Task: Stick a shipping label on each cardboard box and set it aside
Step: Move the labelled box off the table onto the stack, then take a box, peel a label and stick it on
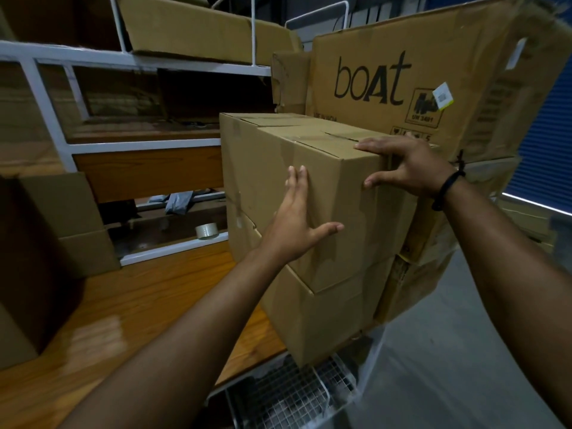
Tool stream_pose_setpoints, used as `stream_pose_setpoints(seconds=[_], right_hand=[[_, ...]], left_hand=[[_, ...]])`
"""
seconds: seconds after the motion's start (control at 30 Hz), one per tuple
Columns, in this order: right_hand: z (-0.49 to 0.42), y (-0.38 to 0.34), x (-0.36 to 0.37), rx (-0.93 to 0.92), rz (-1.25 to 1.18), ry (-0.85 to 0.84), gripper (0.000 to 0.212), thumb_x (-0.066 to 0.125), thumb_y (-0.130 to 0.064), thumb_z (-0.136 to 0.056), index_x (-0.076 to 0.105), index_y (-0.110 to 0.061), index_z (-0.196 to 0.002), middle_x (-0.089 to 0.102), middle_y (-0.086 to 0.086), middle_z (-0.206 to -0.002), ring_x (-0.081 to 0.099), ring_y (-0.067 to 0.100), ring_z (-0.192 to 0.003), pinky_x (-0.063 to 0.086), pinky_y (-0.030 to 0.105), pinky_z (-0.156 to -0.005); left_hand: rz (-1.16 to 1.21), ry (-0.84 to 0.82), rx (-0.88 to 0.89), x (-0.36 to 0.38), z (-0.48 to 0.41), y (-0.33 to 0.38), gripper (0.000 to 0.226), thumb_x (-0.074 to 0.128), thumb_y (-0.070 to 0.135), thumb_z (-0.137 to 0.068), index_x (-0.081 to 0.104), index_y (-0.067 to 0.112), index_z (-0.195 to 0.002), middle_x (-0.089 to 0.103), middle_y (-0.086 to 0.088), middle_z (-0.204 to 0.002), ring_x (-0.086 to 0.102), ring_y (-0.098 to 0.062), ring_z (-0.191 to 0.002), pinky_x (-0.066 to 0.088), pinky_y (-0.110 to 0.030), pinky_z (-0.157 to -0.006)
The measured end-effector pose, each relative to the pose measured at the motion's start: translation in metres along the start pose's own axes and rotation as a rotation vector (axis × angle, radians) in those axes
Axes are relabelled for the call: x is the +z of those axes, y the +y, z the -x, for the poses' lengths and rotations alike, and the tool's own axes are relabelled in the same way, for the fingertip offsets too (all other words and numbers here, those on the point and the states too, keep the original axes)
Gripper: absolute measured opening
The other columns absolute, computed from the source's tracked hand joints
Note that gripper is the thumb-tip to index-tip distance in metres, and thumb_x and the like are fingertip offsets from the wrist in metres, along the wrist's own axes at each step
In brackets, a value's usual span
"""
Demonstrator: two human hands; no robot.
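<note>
A plain brown cardboard box (349,193) sits on top of a second brown box (322,317) at the right end of the wooden table. My left hand (294,230) lies flat against the top box's left front face, fingers straight. My right hand (408,165) rests on the box's top right edge, fingers spread over the top and thumb on the side face. No shipping label shows on the faces turned toward me.
A large worn box printed "boAt" (411,85) stands right behind the stack. A tape roll (206,231) lies on the low shelf of the white metal rack (46,97). Smaller boxes (71,224) crowd the table's left. A wire basket (288,394) sits below the table edge (253,366).
</note>
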State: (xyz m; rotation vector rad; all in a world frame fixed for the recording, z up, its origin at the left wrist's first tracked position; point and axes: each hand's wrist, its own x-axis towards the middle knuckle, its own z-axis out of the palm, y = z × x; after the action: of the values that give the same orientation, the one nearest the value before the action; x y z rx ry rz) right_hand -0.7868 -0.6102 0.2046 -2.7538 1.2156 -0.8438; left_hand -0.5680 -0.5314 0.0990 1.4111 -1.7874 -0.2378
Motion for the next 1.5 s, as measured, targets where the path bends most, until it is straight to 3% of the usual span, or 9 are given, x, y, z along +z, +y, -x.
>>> stream_pose_setpoints(seconds=[0.3, 0.37, 0.47, 0.63, 0.9, 1.03, 1.23, 1.37, 1.5], right_hand=[[0.008, -0.012, -0.007, 0.11, -0.027, -0.053, 0.081, 0.067, -0.063, -0.055, 0.043, -0.048, -0.131, 0.044, -0.01, -0.147, 0.031, 0.015, -0.14, 0.015, 0.055, -0.117], [0.011, -0.024, -0.006, 0.099, -0.005, -0.041, 0.076, 0.066, -0.063, -0.065, 0.044, -0.043, -0.135, 0.042, -0.007, -0.148, 0.03, 0.018, -0.141, 0.007, 0.055, -0.118], [0.013, -0.059, 0.001, -0.015, -0.003, 0.078, 0.069, 0.056, -0.064, -0.079, 0.047, -0.031, -0.138, 0.046, -0.002, -0.146, 0.033, 0.02, -0.139, 0.004, 0.051, -0.119], [0.002, -0.141, 0.046, -0.275, 0.026, 0.199, 0.06, 0.05, -0.057, -0.086, 0.057, -0.019, -0.132, 0.056, 0.004, -0.136, 0.046, 0.021, -0.131, 0.018, 0.047, -0.115], [-0.044, -0.263, 0.162, -0.368, -0.185, -0.027, 0.055, 0.047, -0.053, -0.087, 0.052, -0.025, -0.134, 0.053, 0.0, -0.139, 0.043, 0.016, -0.133, 0.023, 0.047, -0.116], [-0.072, -0.331, 0.218, -0.343, -0.298, -0.095, 0.053, 0.053, -0.054, -0.089, 0.052, -0.027, -0.134, 0.055, -0.001, -0.136, 0.049, 0.017, -0.126, 0.045, 0.045, -0.101], [-0.134, -0.446, 0.288, -0.235, -0.439, -0.129, 0.058, 0.064, -0.043, -0.087, 0.042, -0.03, -0.14, 0.05, 0.0, -0.139, 0.049, 0.019, -0.124, 0.049, 0.04, -0.094], [-0.184, -0.511, 0.314, -0.124, -0.569, -0.045, 0.082, 0.074, -0.044, -0.079, 0.026, -0.038, -0.146, 0.038, 0.004, -0.149, 0.045, 0.027, -0.129, 0.049, 0.049, -0.097], [-0.229, -0.561, 0.325, -0.105, -0.576, 0.007, 0.107, 0.082, -0.05, -0.067, 0.015, -0.041, -0.15, 0.032, 0.006, -0.153, 0.037, 0.026, -0.136, 0.042, 0.044, -0.105]], left_hand=[[0.041, -0.022, -0.009, -0.001, -0.001, -0.001, 0.122, 0.075, 0.053, -0.075, -0.015, 0.027, -0.153, -0.021, 0.004, -0.161, -0.002, -0.021, -0.15, 0.019, -0.048, -0.116], [0.046, -0.028, -0.012, -0.007, 0.004, -0.004, 0.117, 0.074, 0.052, -0.076, -0.011, 0.029, -0.154, -0.017, 0.004, -0.162, 0.002, -0.02, -0.149, 0.022, -0.046, -0.115], [0.052, -0.013, 0.003, -0.016, 0.021, -0.012, 0.108, 0.069, 0.054, -0.08, -0.005, 0.032, -0.155, -0.009, 0.006, -0.163, 0.007, -0.019, -0.149, 0.024, -0.043, -0.113], [0.027, 0.059, 0.002, -0.055, 0.057, -0.053, 0.099, 0.069, 0.053, -0.082, 0.006, 0.034, -0.155, 0.003, 0.003, -0.164, 0.013, -0.016, -0.149, 0.022, -0.036, -0.116], [-0.017, 0.286, -0.211, -0.195, 0.147, -0.148, 0.085, 0.07, 0.047, -0.083, 0.019, 0.04, -0.151, 0.022, 0.002, -0.16, 0.029, -0.019, -0.143, 0.036, -0.049, -0.112], [-0.165, 0.392, -0.311, -0.278, 0.197, -0.203, 0.073, 0.07, 0.041, -0.085, 0.033, 0.036, -0.148, 0.027, 0.003, -0.158, 0.025, -0.018, -0.145, 0.032, -0.05, -0.114], [-0.586, 0.556, -0.387, -0.438, 0.252, -0.298, 0.06, 0.072, 0.04, -0.084, 0.051, 0.027, -0.138, 0.039, -0.005, -0.153, 0.026, -0.025, -0.145, 0.019, -0.056, -0.117], [-0.901, 0.581, -0.33, -0.521, 0.253, -0.326, 0.077, 0.074, 0.039, -0.081, 0.037, 0.027, -0.148, 0.024, -0.004, -0.16, 0.01, -0.026, -0.15, -0.001, -0.055, -0.118], [-1.103, 0.498, -0.301, -0.56, 0.239, -0.344, 0.099, 0.074, 0.046, -0.078, 0.015, 0.026, -0.155, 0.011, 0.0, -0.163, 0.0, -0.023, -0.15, -0.011, -0.055, -0.117]])
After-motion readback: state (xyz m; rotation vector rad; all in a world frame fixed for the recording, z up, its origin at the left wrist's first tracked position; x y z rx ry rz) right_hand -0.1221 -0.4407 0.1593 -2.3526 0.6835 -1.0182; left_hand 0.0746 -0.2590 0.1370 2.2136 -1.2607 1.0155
